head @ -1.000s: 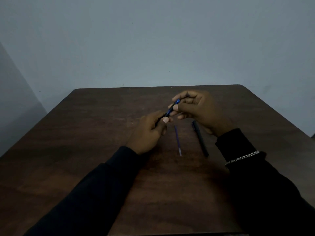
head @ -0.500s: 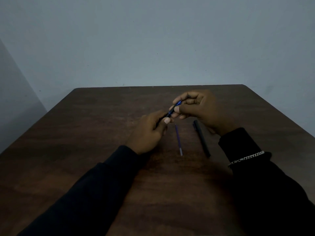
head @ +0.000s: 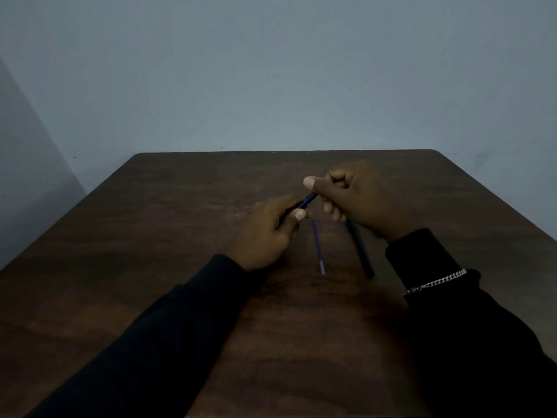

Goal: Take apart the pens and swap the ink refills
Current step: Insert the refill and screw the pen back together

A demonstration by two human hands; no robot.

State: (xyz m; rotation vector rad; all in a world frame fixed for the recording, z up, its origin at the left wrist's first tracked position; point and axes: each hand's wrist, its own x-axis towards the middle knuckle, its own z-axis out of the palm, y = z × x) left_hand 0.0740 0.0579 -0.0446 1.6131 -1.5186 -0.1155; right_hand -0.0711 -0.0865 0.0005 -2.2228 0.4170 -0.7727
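A dark pen with a blue band (head: 305,202) is held between both hands above the table, tilted up to the right. My left hand (head: 268,233) grips its lower end with thumb and fingers. My right hand (head: 355,200) curls round its upper end, thumb raised. A thin blue ink refill (head: 318,247) lies on the table just below the hands. To its right lies a black pen (head: 361,251), its far end hidden under my right hand.
The dark wooden table (head: 180,267) stands against a pale blue wall (head: 271,70), with its far edge close behind the hands. A silver chain bracelet (head: 434,282) sits over my right sleeve.
My right hand has closed further over the pen's upper end, hiding the blue tip that showed before. The refill and black pen on the table have not moved.
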